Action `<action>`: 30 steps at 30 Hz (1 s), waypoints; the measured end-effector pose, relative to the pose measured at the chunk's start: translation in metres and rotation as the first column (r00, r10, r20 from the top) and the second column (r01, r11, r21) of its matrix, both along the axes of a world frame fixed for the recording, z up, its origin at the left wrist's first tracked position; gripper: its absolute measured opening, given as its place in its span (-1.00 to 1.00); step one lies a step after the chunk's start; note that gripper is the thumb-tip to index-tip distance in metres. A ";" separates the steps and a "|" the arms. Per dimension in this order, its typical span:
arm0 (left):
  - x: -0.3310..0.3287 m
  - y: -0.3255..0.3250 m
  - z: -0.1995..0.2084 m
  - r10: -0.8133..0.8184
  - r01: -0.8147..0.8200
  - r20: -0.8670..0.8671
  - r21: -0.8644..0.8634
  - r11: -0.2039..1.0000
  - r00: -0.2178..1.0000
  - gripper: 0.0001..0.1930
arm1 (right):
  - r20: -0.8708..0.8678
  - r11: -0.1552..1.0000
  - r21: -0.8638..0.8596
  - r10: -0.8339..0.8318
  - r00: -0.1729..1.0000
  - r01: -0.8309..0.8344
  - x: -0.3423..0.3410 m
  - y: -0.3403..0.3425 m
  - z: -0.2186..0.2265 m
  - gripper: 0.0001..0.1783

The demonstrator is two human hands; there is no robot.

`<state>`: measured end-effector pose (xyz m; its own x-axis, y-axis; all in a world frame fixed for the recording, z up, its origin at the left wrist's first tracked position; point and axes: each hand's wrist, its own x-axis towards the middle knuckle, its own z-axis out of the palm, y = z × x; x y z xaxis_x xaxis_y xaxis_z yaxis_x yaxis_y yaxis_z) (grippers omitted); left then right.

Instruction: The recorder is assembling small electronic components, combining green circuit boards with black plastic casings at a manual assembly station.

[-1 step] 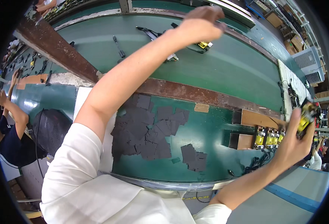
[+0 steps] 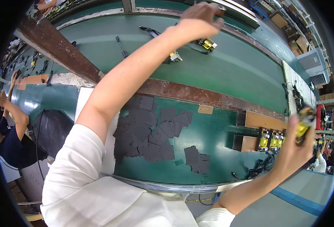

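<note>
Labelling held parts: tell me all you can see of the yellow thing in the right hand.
The yellow part is a small block of yellow and black, plastic by its look, partly blurred near the picture's right rim. It is held in the air, raised off the green bench, long side roughly upright. The right hand has its grip around the lower end, thumb and fingers covering much of it. Similar yellow units stand in a row on the bench to its left. Finer detail cannot be told.

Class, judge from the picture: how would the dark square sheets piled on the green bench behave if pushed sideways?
The dark square sheets look thin and flat, so probably light. They overlap loosely, so a push would likely slide and scatter them. They would hardly roll.
</note>
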<state>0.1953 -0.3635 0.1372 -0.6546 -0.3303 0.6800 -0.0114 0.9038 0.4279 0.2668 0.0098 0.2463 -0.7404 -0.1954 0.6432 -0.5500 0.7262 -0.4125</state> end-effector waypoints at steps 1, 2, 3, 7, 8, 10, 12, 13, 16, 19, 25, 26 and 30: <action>-0.001 -0.024 -0.011 0.163 -0.164 -0.023 -0.173 0.971 0.986 -0.64 | -0.001 1.000 -0.001 0.023 1.000 -0.023 0.009 -0.003 -0.008 -0.56; 0.002 -0.046 -0.025 0.187 -0.188 -0.023 -0.173 0.967 0.982 -0.64 | 0.136 0.988 -0.019 0.155 0.978 -0.154 0.014 -0.006 -0.023 -0.53; 0.001 -0.055 -0.037 0.274 -0.267 0.039 -0.136 0.954 0.961 -0.64 | 0.269 0.967 -0.039 0.255 0.929 -0.254 0.018 -0.002 -0.033 -0.49; 0.005 -0.060 -0.038 0.313 -0.342 0.418 -0.006 0.940 0.853 -0.63 | 0.568 0.952 0.264 -0.024 0.823 -0.153 0.002 0.039 -0.046 -0.48; 0.006 -0.059 -0.037 0.263 -0.344 0.554 0.044 0.938 0.790 -0.61 | 0.541 0.954 0.266 -0.031 0.841 -0.136 -0.007 0.055 -0.052 -0.48; -0.002 -0.070 -0.043 0.151 -0.270 0.532 0.153 0.950 0.833 -0.65 | 0.485 0.961 0.259 -0.041 0.873 -0.098 -0.021 0.077 -0.060 -0.49; -0.007 -0.077 -0.041 -0.071 -0.098 0.438 0.351 0.931 0.896 -0.71 | 0.372 0.904 0.415 -0.063 0.926 -0.105 -0.027 0.079 -0.061 -0.51; -0.014 -0.067 -0.044 -0.066 -0.103 0.438 0.353 0.930 0.897 -0.71 | 0.246 0.826 0.557 -0.067 0.967 -0.085 -0.028 0.079 -0.061 -0.53; -0.021 0.020 -0.021 0.428 -0.456 0.225 0.090 0.885 0.875 -0.72 | 0.133 0.751 0.654 0.000 0.991 -0.087 -0.020 0.061 -0.056 -0.61; 0.011 0.015 0.015 -0.417 0.283 -0.012 0.753 0.594 0.909 -0.66 | 0.365 0.794 0.465 0.232 0.902 -0.392 0.004 -0.005 -0.046 -0.67; 0.007 0.094 -0.011 -0.618 0.675 -0.441 0.709 0.204 0.651 -0.74 | 0.552 0.422 0.284 0.663 0.506 -0.861 0.046 -0.110 -0.087 -0.73; 0.007 0.106 -0.019 -0.665 0.634 -0.346 0.731 0.251 0.662 -0.75 | 0.571 0.421 0.316 0.631 0.525 -0.850 0.045 -0.117 -0.092 -0.74; 0.008 0.105 -0.046 -0.666 0.468 -0.075 0.769 0.435 0.742 -0.74 | 0.634 0.406 0.316 0.582 0.509 -0.857 0.032 -0.121 -0.105 -0.71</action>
<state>0.2034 -0.2586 0.0912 -0.9667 -0.1197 0.2263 0.2090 0.1416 0.9676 0.2990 -0.1112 0.1409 -0.2572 -0.9632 -0.0777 -0.8721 0.2659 -0.4107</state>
